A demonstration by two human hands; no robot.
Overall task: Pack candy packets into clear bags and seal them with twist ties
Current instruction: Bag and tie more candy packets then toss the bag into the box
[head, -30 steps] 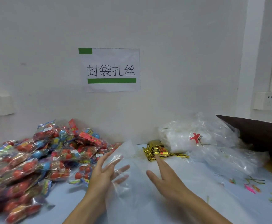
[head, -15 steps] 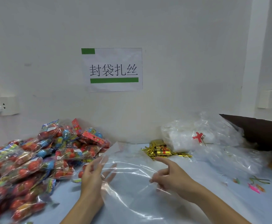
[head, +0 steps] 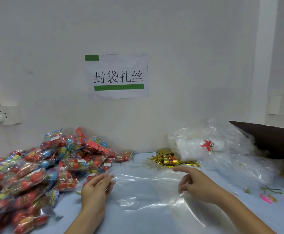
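Your left hand (head: pixel 96 188) and right hand (head: pixel 195 184) are apart, one at each side of the clear bag (head: pixel 146 191) lying flat on the table (head: pixel 249 206). The left fingers curl at the bag's left edge; whether they pinch it you cannot tell. The right hand rests over the right edge, forefinger extended, the others loosely curled. The candy packets (head: pixel 36 169) are heaped just left of your left hand. Beyond the bag lie gold twist ties (head: pixel 169 159), beside a pile of spare clear bags (head: pixel 213 146). Loose coloured scraps (head: pixel 266 196) sit far right.
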